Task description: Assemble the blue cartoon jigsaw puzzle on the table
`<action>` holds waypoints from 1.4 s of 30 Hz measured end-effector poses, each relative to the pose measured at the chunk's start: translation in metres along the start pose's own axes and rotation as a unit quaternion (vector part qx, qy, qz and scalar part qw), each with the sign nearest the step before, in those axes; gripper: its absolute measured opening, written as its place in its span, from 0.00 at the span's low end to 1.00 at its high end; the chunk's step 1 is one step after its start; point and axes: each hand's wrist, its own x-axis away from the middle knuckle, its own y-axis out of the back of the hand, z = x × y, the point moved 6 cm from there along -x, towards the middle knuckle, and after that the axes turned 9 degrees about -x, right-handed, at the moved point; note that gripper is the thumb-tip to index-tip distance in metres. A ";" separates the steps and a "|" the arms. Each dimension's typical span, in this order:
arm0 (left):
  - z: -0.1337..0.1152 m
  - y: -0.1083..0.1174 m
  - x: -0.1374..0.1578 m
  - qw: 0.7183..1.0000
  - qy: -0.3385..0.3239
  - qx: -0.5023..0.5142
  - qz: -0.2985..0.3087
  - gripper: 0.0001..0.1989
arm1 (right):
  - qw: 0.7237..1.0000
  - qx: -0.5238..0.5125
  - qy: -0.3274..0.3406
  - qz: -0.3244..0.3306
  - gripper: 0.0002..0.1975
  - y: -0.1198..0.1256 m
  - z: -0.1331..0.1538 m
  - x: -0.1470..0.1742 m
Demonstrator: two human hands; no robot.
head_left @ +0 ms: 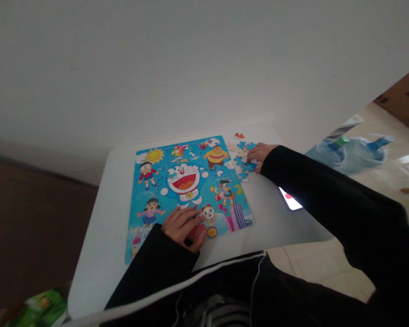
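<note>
Loosely curled, the left hand (pixel 184 226) rested on the puzzle (pixel 187 181); the right hand (pixel 261 154) touched loose pieces (pixel 240 162), its grip unclear.

A blue cartoon puzzle (pixel 187 184) is partly covered by the left hand (pixel 184 225) on a white table (pixel 98 218) as loose pieces (pixel 241 162) alongside are touched by the right hand (pixel 261 153) and a lit phone (pixel 291 201) is overlapped by a black sleeve (pixel 303 175)

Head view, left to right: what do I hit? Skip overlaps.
Green item → left hand → loose orange puzzle piece → right hand → phone → green-topped bottle → cardboard box.
</note>
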 end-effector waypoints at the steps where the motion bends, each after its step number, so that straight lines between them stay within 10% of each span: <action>1: 0.000 0.000 0.000 1.000 0.002 0.000 0.002 0.11 | 1.000 -0.006 -0.005 -0.006 0.21 0.002 0.000 0.000; 14: -0.004 0.003 -0.005 0.999 0.025 -0.002 0.028 0.10 | 0.978 -0.137 -0.083 -0.133 0.10 0.035 -0.023 -0.009; 22: 0.000 0.017 -0.016 0.990 0.115 0.080 -0.013 0.12 | 0.835 -0.518 -0.075 -0.171 0.07 0.046 0.023 -0.002; 32: 0.003 -0.002 -0.035 0.781 0.443 0.432 -0.085 0.15 | 0.705 -0.707 -0.001 -0.050 0.12 0.022 0.132 -0.005; 42: 0.036 0.008 -0.011 0.706 0.530 0.431 -0.186 0.20 | 0.677 -0.723 -0.072 -0.118 0.16 -0.006 0.140 0.002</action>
